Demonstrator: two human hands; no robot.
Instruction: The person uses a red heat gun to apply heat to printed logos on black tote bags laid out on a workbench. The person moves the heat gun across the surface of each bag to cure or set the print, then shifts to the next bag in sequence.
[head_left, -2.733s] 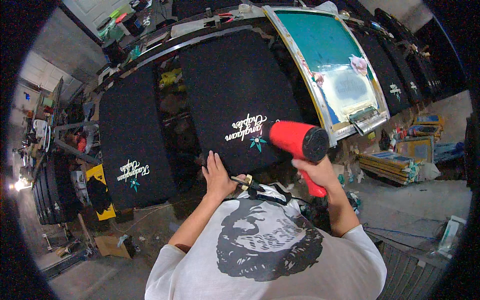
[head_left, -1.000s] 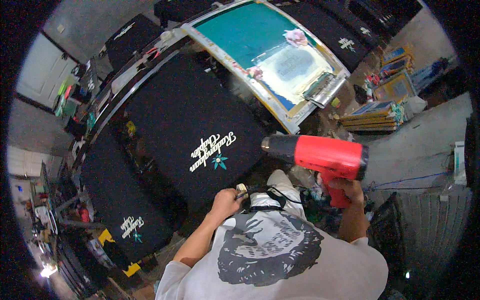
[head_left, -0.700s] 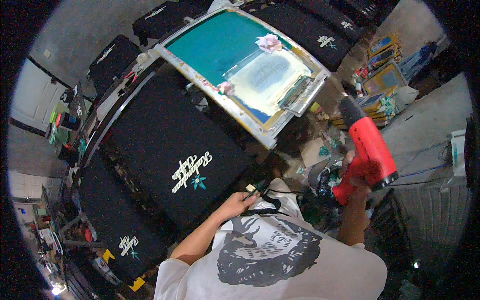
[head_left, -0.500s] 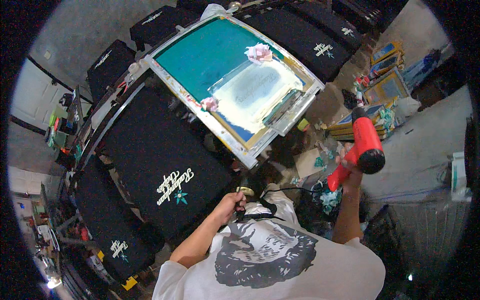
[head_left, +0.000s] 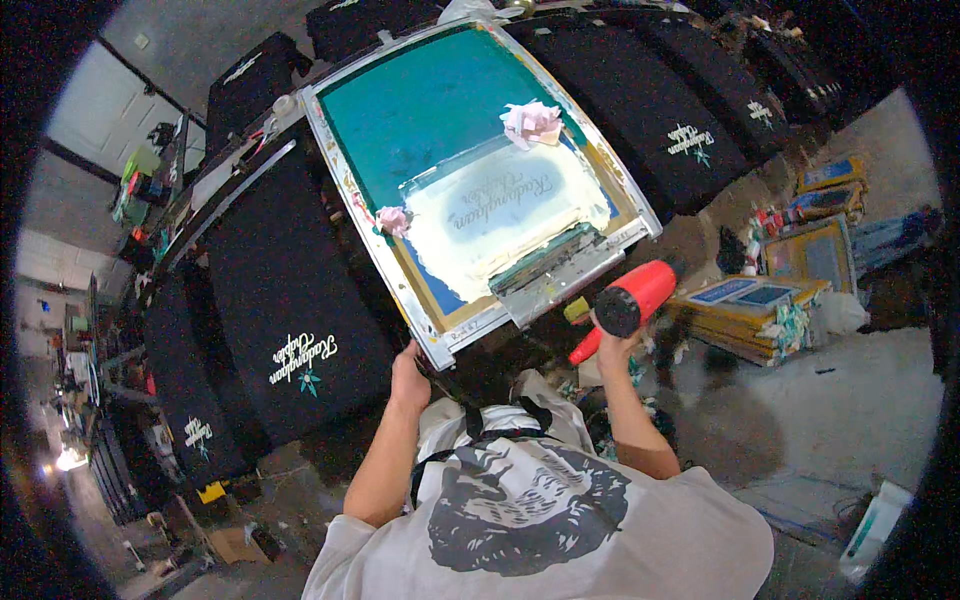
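Note:
My right hand (head_left: 615, 350) is closed round the handle of a red and black heat gun (head_left: 650, 287), to the right of the screen's near end. My left hand (head_left: 408, 378) is at the near left corner of a screen printing frame (head_left: 393, 280); its fingers are mostly hidden by that corner. The frame has green mesh (head_left: 420, 110) and a patch of cream ink (head_left: 440, 255) round a script design. Resting across its near end is a squeegee (head_left: 565, 285) with a grey metal holder. Crumpled pinkish wads (head_left: 532, 124) sit on both sides of the ink.
Black printed shirts (head_left: 285, 310) lie on boards to the left, and more black shirts (head_left: 680, 110) lie to the right. Stacked screens (head_left: 755, 310) stand on the floor at the right beside a white plastic bag (head_left: 845, 312). A cluttered shelf (head_left: 145, 185) is at the far left.
My view has turned to the right. The heat gun has come lower and inward, near the screen. My left hand has moved from my waist to the screen's near left corner.

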